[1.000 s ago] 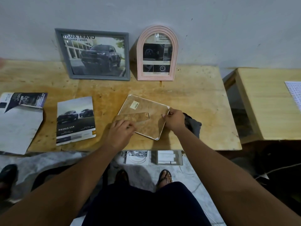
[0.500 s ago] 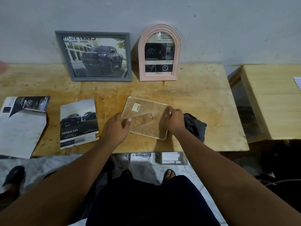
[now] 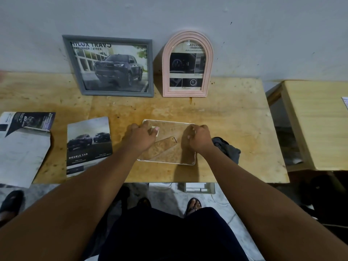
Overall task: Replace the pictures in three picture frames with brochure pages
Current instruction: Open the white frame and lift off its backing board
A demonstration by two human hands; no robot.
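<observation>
A clear acrylic picture frame [image 3: 169,153] lies flat on the wooden table [image 3: 226,129], with a clear stand piece across it. My left hand [image 3: 140,137] grips its upper left part near a small sticker. My right hand [image 3: 199,137] grips its upper right edge. A grey rectangular frame [image 3: 111,65] with a truck page leans on the wall at the back. Beside it stands a pink arched frame [image 3: 187,64] holding a brochure page. A loose brochure page [image 3: 88,146] showing two trucks lies left of my hands.
Another brochure sheet [image 3: 22,146] hangs over the table's left front edge. A dark grey cloth [image 3: 227,149] lies just right of my right hand. A second wooden table [image 3: 316,125] stands to the right across a gap. Feet in sandals and boxes show below the table.
The clear frame has turned from a diagonal to nearly square with the table edge. Both hands have shifted up to its upper corners.
</observation>
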